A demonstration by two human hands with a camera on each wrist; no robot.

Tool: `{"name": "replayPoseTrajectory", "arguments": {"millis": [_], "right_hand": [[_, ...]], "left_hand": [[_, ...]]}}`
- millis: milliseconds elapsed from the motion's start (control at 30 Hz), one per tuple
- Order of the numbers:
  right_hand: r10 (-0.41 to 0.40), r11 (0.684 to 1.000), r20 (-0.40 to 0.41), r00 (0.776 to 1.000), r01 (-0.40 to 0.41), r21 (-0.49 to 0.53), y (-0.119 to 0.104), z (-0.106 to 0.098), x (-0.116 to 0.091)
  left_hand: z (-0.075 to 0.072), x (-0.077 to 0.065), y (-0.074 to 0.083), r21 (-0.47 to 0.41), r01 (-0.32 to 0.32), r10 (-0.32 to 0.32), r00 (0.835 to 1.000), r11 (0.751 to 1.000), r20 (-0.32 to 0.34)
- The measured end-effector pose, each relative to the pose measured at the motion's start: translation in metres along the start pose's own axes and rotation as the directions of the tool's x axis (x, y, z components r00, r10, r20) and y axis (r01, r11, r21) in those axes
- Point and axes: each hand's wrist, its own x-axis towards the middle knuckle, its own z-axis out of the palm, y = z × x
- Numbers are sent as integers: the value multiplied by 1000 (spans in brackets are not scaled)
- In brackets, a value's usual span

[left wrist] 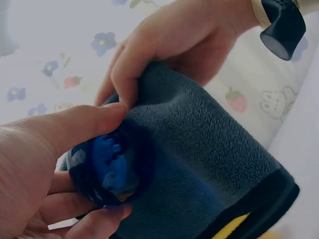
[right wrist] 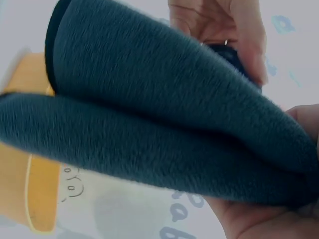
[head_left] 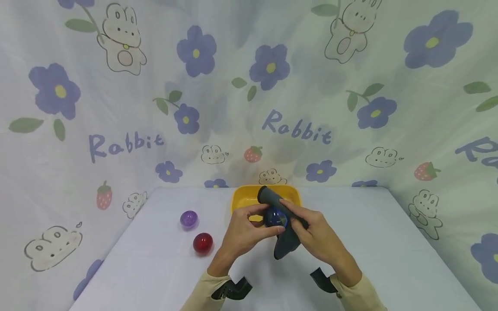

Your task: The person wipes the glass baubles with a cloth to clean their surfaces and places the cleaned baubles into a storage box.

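Note:
My left hand (head_left: 242, 233) holds a glossy, see-through blue ball (head_left: 274, 217) between thumb and fingers. Small blue shapes show in the ball (left wrist: 112, 167) in the left wrist view. A dark grey-green fleecy cloth (head_left: 287, 244) with a black edge is gripped in my right hand (head_left: 320, 233), bunched at the fingers. The cloth (left wrist: 199, 134) lies right against the ball's side, and my right fingertips are close to my left thumb. In the right wrist view the folded cloth (right wrist: 134, 64) hides most of the ball.
Just behind the hands, a yellow plastic tray (head_left: 239, 201) stands at the back of the white table (head_left: 358, 242). To the left sit a purple ball (head_left: 189, 219) and a red ball (head_left: 203, 244). A printed curtain (head_left: 233, 99) hangs behind the table.

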Motion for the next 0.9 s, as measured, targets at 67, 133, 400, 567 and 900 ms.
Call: {"name": "replayPoseTrajectory", "arguments": {"millis": [67, 133, 400, 567, 900], "right_hand": [[23, 999, 19, 1000, -24, 31, 2, -1, 0], [38, 998, 34, 999, -40, 55, 4, -2, 0], [94, 972, 102, 990, -114, 206, 7, -5, 1], [99, 960, 118, 988, -126, 251, 6, -5, 2], [124, 956, 93, 988, -144, 254, 1, -5, 1]], "left_hand": [[0, -1, 1, -4, 3, -3, 1000, 1000, -1], [-1, -2, 2, -5, -2, 2, 1000, 1000, -5], [-1, -1, 2, -53, -34, 32, 998, 998, -51], [0, -1, 0, -120, -42, 32, 996, 992, -89], [3, 3, -6, -149, -79, 59, 989, 986, -135]]}}
